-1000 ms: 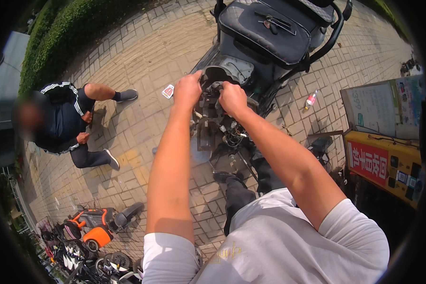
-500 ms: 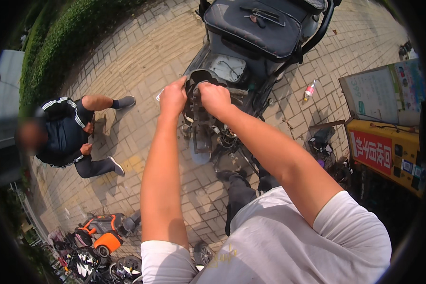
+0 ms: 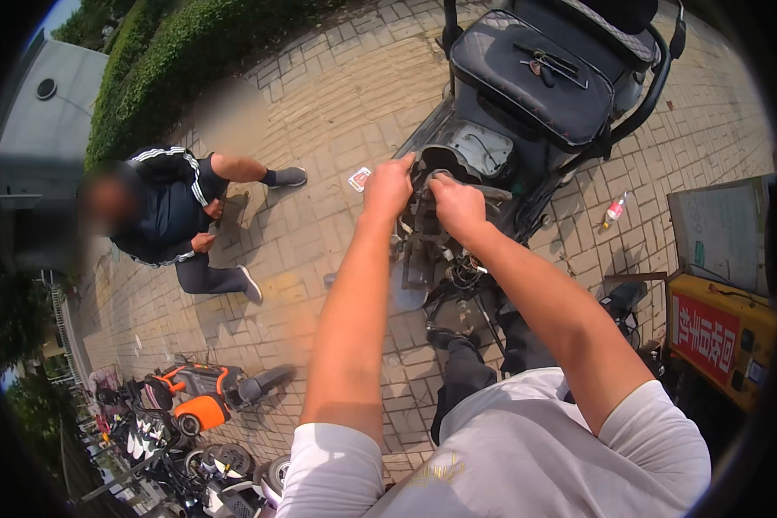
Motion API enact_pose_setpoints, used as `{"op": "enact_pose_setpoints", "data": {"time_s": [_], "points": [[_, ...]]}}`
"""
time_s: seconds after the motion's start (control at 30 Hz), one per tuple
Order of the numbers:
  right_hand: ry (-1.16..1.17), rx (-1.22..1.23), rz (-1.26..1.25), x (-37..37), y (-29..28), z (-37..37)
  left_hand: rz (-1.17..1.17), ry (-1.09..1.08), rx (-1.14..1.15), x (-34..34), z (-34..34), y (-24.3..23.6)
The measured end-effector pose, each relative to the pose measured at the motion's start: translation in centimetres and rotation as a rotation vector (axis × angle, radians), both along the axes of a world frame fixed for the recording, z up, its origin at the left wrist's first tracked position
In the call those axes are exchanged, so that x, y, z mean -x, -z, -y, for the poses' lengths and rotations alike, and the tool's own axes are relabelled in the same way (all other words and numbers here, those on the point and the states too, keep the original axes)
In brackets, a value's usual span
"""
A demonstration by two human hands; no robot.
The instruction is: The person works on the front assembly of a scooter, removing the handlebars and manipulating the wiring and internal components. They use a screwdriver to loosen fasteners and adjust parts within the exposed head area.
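Note:
Both my arms reach forward to the stripped front of a dark three- or four-wheeled scooter. My left hand is closed on the left rim of a dark, curved plastic housing. Just to its right, my right hand is closed at the housing's inner edge, its fingertips hidden. Loose wires and connectors hang below the hands. A translucent greyish panel shows beside them. A grey metal cover lies on the scooter floor behind the housing.
Several tools lie on the black seat. On the left, a person in dark clothes sits low. An orange-and-black machine stands among parked scooters. A bottle lies on the paving, near a yellow cabinet at right.
The whole view has shifted, so the scooter and my hands appear farther right and slightly lower. Both hands keep their hold on the housing. A small card on the paving shows more fully.

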State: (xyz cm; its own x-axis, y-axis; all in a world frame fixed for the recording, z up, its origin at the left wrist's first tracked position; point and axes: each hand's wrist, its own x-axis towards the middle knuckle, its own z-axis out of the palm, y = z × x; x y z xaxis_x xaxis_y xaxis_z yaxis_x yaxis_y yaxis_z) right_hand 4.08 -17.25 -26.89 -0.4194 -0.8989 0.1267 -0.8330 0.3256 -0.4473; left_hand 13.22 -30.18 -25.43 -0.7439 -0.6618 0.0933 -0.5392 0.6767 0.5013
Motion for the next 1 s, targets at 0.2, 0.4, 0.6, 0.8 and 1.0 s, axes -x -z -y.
{"op": "enact_pose_setpoints", "data": {"time_s": [0.2,0.4,0.6,0.8,1.0], "points": [[-0.281,-0.056,-0.214,1.6,-0.2,-3.9,0.163,-0.014,-0.001,0.4,-0.2,-0.8],[-0.127,0.113,0.148,0.7,-1.1,-6.5,0.145,-0.066,-0.026,0.3,-0.9,-1.3],[0.014,0.074,0.906,-0.3,-2.0,-11.5,0.130,-0.113,0.027,-0.3,-2.2,-2.0],[-0.278,-0.018,0.816,-1.0,-1.6,-16.2,0.195,-0.284,-0.048,-0.6,-5.0,-4.2],[-0.480,-0.012,0.633,-3.0,-1.0,-21.3,0.089,-0.489,-0.007,-7.0,-11.3,-6.7]]}}
